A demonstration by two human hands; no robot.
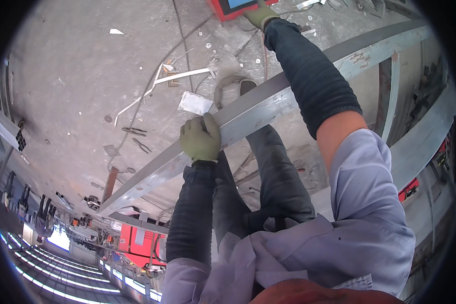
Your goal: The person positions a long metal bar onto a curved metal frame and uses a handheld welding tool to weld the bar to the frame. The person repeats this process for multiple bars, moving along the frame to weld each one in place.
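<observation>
My left hand (201,138), in an olive work glove, is closed over the edge of a long grey metal beam (258,117) that runs slantwise in front of my legs. My right arm reaches over the same beam to the top of the view. There my right hand (261,14), gloved alike, touches a corner of a red box-shaped device (222,11) with a blue panel (238,3). Its visible fingers are stretched apart; some fingertips are hard to make out. Black sleeves cover both my forearms.
Two pairs of pliers (135,131) lie on the floor left of the beam, near a white sheet (194,103) and a bent white strip (182,76). Dark cables (180,30) cross the floor. Crosspieces (392,96) join the frame at right. Red equipment (139,243) stands lower left.
</observation>
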